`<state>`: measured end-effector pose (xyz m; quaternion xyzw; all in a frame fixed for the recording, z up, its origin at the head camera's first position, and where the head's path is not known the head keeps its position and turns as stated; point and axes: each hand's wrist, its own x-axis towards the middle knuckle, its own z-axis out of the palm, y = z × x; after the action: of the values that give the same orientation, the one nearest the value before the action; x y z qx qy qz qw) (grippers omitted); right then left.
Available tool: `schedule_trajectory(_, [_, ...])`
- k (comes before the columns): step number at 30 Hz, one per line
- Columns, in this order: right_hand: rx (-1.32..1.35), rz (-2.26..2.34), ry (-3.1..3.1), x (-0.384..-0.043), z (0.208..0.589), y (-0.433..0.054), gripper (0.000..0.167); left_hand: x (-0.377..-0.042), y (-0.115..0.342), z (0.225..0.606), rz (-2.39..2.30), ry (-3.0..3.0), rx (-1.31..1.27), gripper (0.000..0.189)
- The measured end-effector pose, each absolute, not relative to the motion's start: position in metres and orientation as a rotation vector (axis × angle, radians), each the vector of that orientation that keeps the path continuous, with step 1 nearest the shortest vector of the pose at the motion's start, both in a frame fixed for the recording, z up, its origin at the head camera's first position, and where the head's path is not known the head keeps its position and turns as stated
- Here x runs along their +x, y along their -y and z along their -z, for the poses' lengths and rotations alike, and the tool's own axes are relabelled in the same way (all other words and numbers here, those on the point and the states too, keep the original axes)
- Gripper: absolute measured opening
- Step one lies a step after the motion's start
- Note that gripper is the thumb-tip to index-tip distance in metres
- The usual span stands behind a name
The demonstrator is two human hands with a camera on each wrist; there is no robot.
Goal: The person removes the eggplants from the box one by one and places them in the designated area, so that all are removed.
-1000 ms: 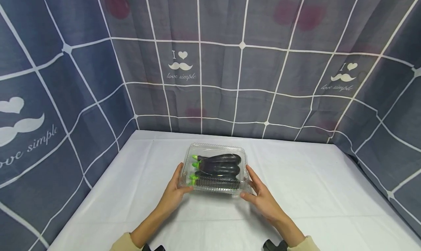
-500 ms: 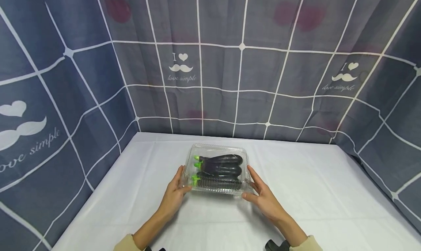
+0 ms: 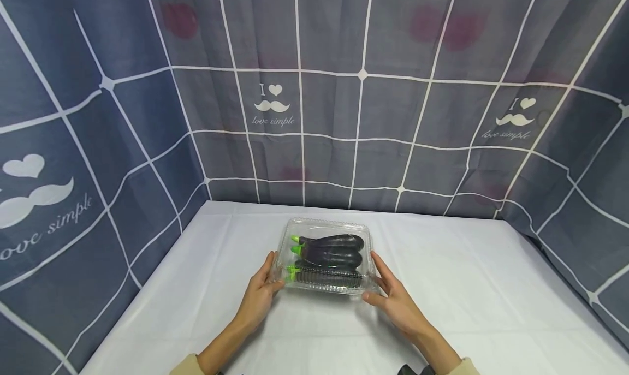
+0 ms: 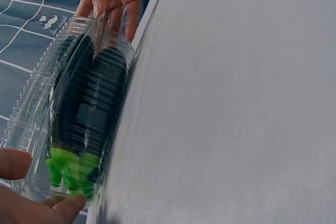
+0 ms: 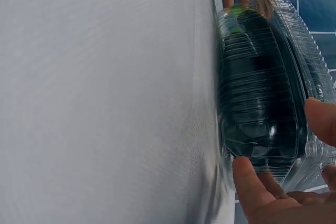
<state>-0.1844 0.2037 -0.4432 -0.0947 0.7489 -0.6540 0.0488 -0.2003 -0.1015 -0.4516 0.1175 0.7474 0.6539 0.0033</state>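
Observation:
A clear plastic clamshell container [image 3: 328,223] with a ribbed rim stands in the middle of the head view. Several dark eggplants [image 3: 331,256] lie side by side inside, their green stem ends to the left. My left hand [image 3: 257,297] grips the container's left side, thumb at the front corner. On the opposite side my right hand [image 3: 399,305] holds it the same way. In the right wrist view, fingers [image 5: 249,182] press low on the container's wall, with the thumb at the rim. Whether its base touches the table cannot be told.
A white cloth [image 3: 467,287] covers the table. Grey-blue curtains [image 3: 324,102] with white grid lines enclose it at the back, left and right. Dark wrist gear [image 3: 415,369] shows at the bottom edge, by the right sleeve.
The whole head view has shifted slightly, so everything sits a little lower. Both hands keep the same hold on the container.

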Motion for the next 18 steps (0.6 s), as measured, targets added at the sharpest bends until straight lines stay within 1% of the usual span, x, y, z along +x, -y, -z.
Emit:
schedule_trajectory(5, [-0.265,1.980,-2.302,-0.1815,0.4437,-0.2042,0.090,-0.1987,0.1002,0.4538,-2.071,-2.347,0.364,0.072])
schedule_trajectory(18, [-0.264,1.932,-2.334,-0.1836,0.4413,-0.2036,0.089,-0.2011,0.1019,0.4559,-2.093,-2.389,0.356,0.063])
